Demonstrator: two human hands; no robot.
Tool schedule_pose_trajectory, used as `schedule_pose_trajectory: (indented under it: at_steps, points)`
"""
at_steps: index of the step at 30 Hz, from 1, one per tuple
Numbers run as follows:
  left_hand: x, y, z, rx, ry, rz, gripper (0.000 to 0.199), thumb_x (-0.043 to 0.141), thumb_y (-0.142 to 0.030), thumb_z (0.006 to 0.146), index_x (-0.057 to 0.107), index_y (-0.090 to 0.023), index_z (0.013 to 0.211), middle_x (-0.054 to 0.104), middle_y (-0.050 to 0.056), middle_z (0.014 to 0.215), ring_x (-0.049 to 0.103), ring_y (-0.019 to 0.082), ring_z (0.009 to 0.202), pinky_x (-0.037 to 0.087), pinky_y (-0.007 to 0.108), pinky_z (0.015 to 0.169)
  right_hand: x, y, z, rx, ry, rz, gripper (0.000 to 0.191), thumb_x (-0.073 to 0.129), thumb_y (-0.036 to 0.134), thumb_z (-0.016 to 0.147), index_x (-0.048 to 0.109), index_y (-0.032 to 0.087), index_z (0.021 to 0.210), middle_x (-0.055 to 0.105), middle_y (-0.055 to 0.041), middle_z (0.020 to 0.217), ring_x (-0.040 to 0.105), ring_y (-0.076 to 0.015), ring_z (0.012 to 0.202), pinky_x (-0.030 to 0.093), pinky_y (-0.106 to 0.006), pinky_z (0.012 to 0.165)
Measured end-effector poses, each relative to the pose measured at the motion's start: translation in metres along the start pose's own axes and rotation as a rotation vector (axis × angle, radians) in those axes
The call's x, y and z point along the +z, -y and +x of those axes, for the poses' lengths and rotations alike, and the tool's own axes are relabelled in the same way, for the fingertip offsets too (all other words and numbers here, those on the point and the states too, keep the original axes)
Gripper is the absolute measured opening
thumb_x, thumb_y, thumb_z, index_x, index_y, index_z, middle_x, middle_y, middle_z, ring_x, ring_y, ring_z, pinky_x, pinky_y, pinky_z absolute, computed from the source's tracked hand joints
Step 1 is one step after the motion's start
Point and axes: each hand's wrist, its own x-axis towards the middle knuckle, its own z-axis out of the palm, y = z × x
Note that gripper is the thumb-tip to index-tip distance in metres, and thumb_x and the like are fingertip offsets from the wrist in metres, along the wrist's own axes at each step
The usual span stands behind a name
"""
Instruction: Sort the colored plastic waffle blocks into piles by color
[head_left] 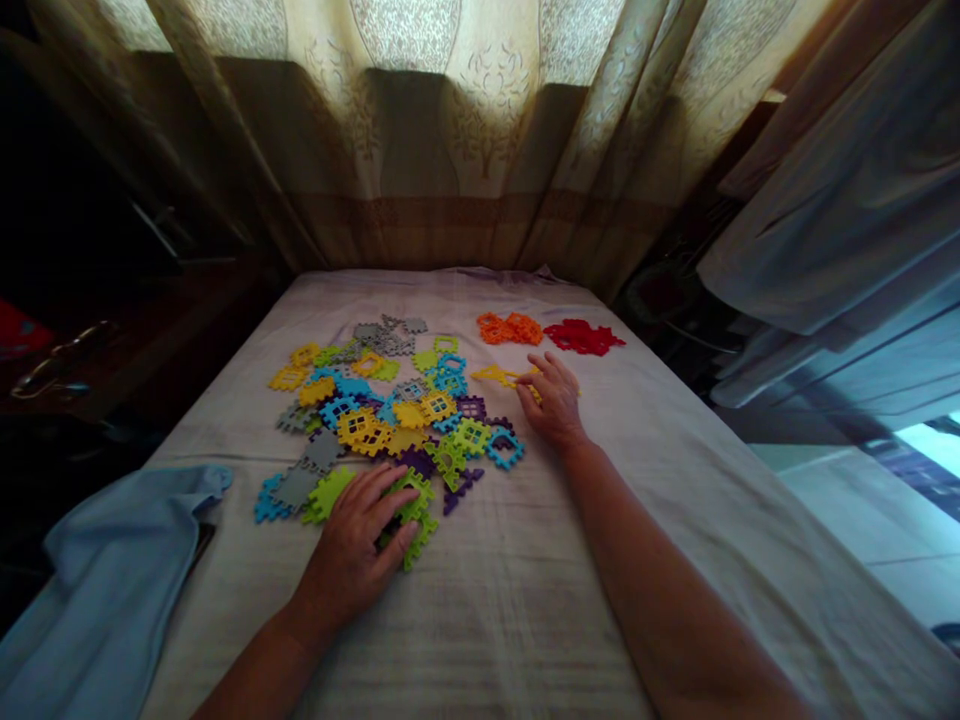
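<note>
Jigsaw-edged plastic pieces in yellow, blue, grey, purple and green lie in a mixed pile (405,415) on the cloth-covered table. My left hand (360,540) rests with fingers spread over green pieces (330,493) at the pile's near edge. To the right of the pile, my right hand (553,400) is over a few yellow pieces (495,375), its fingers bent and partly apart; part of the yellow is hidden beneath it. Beyond that hand sit an orange group (510,328) and a red group (583,337). Grey pieces (386,335) gather at the pile's far side.
A light blue cloth (120,580) hangs over the table's left edge. Patterned curtains (480,150) close off the far side. Hanging fabric (825,200) is at the right, and a dark cabinet or shelf (150,320) stands at the left.
</note>
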Motion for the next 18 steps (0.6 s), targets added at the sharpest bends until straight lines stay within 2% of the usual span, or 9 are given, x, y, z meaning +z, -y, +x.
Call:
schedule_pose_trajectory:
  at_steps: [4,7,9,14,16,18]
  points:
    - [0.0,-0.001,-0.001,-0.021,0.003,-0.013,0.028,0.054,-0.036,0.092,0.067,-0.026,0.116,0.065,0.008,0.13,0.057,0.027,0.124,0.048,0.05,0.105,0.001,0.012,0.002,-0.034,0.003,0.03,0.021,0.05,0.03,0.092,0.069,0.022,0.09,0.064,-0.0109,0.13,0.047,-0.0278,0.132,0.035,-0.049,0.11]
    - [0.0,-0.001,-0.001,-0.031,0.005,-0.02,0.028,0.054,-0.036,0.092,0.068,-0.026,0.115,0.065,0.008,0.13,0.057,0.027,0.124,0.047,0.05,0.105,-0.001,0.022,0.004,-0.084,0.123,0.058,0.023,0.049,0.03,0.093,0.069,0.021,0.087,0.07,-0.0111,0.118,0.057,-0.0258,0.119,0.04,-0.045,0.105]
    - [0.0,-0.001,-0.001,-0.032,0.002,-0.024,0.028,0.054,-0.035,0.092,0.068,-0.026,0.115,0.065,0.009,0.129,0.057,0.027,0.124,0.047,0.05,0.105,-0.005,0.028,0.006,-0.079,0.143,0.089,0.028,0.044,0.03,0.095,0.069,0.021,0.086,0.072,-0.0112,0.111,0.062,-0.0232,0.108,0.043,-0.041,0.101]
    - [0.0,-0.002,0.0,-0.027,0.006,-0.037,0.028,0.054,-0.034,0.092,0.067,-0.026,0.115,0.065,0.009,0.13,0.057,0.027,0.124,0.048,0.051,0.104,-0.015,0.032,0.015,0.017,0.031,0.124,0.033,0.04,0.032,0.096,0.069,0.021,0.083,0.072,-0.011,0.108,0.063,-0.022,0.102,0.046,-0.037,0.098]
    - [0.0,-0.002,0.0,-0.027,0.003,-0.039,0.027,0.054,-0.034,0.092,0.068,-0.025,0.114,0.065,0.009,0.13,0.057,0.027,0.124,0.048,0.051,0.105,-0.017,0.02,0.018,0.079,-0.006,0.078,0.032,0.042,0.032,0.094,0.069,0.021,0.081,0.073,-0.0111,0.105,0.063,-0.0225,0.101,0.046,-0.038,0.098]
    - [0.0,-0.002,0.0,-0.027,0.002,-0.04,0.028,0.055,-0.034,0.092,0.068,-0.025,0.115,0.065,0.009,0.13,0.057,0.027,0.124,0.047,0.051,0.105,-0.02,0.002,0.018,0.203,-0.088,0.013,0.033,0.04,0.032,0.093,0.07,0.02,0.083,0.073,-0.0117,0.103,0.063,-0.0232,0.099,0.046,-0.039,0.097]
